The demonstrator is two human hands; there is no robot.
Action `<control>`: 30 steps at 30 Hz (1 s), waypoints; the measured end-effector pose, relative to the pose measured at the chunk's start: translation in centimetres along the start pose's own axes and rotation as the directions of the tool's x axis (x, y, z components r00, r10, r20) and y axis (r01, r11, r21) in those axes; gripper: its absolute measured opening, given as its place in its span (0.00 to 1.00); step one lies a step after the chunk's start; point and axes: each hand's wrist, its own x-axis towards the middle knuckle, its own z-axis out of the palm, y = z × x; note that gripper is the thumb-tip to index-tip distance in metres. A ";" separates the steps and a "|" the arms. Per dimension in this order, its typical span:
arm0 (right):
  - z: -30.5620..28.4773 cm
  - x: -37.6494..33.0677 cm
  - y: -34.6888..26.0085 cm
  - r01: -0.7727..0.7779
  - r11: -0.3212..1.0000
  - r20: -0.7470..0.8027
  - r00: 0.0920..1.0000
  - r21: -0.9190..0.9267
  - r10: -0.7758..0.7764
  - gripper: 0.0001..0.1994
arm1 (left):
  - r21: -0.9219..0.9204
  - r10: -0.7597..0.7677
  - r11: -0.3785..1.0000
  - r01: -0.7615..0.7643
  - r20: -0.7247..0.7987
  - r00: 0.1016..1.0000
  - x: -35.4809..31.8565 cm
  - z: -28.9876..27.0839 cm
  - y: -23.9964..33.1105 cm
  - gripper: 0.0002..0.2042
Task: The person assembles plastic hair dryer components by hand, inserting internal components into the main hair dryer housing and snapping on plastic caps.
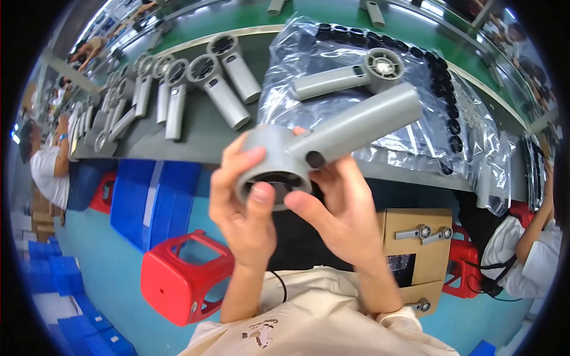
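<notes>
A grey plastic housing (332, 139), shaped like a small hand-held fan body with a round head and a long handle, is held up in front of me by both hands. My left hand (240, 204) wraps the round head, its thumb pressing on the dark opening. My right hand (338, 213) grips the head from the other side, near where the handle begins. The handle points up and to the right. Another grey housing (350, 77) lies on clear plastic bags (427, 127) on the grey workbench (196, 133).
A row of several grey housings (178, 89) lies at the bench's left. Black round parts (442, 83) sit in the bags. Below are a red stool (181, 276), blue crates (148, 202) and a cardboard box (418, 246) with housings. Other people sit at far left and right.
</notes>
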 end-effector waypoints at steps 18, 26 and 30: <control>3.1 -5.8 -5.0 0.476 0.738 0.136 0.870 -0.478 -0.473 0.29 | -0.166 -0.079 0.986 0.027 -0.315 0.946 -3.9 0.3 9.6 0.31; 6.6 -4.7 -2.8 0.193 0.981 -0.181 0.965 -0.012 -0.192 0.31 | -0.126 0.144 0.977 -0.169 -0.189 0.971 -4.1 1.6 4.4 0.28; 4.4 -5.4 -3.1 0.176 0.941 -0.036 0.980 -0.288 -0.194 0.31 | -0.190 0.225 0.951 -0.243 -0.114 0.968 -3.9 0.6 4.1 0.28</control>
